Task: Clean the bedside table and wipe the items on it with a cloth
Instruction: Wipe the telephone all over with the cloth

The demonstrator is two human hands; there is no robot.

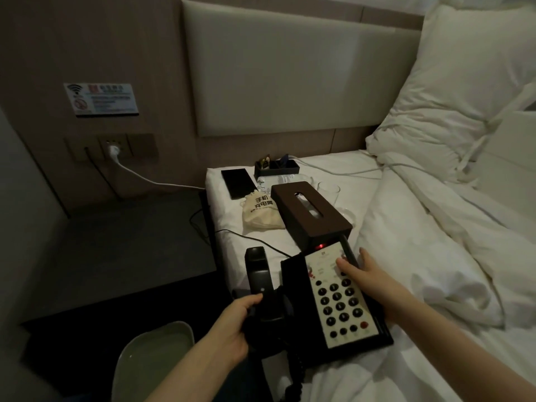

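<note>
While the table (110,245) stands bare and dark at left, its items lie ranged along the near edge of the bed (406,372).

Item: phone (342,303), black, pale keypad, red lamp lit at its far end; resting on the sheet. Right hand (367,275) lies on its right edge, thumb on the faceplate, fingers curled round the side, gripping it.
Item: handset (259,288), black, off its cradle, coiled cord trailing below. Left hand (232,329) grips it at the lower end.
Item: tissue box (310,213), brown, touching the phone's far end.
Item: pouch (262,211), cloth, printed, just beside the box.
Item: dark slab (237,182), a tray (277,166) of sachets, a bottle (284,179) and a glass (329,190) beyond.
Item: basin (150,364), pale, on the floor below the table.

Cloth: none in view.

Step in hand, as judged: clearing the table, with the phone being set down among the rest. Next move calls for seating the handset, releasing both hands, then fetching a cloth for the tabletop.
</note>
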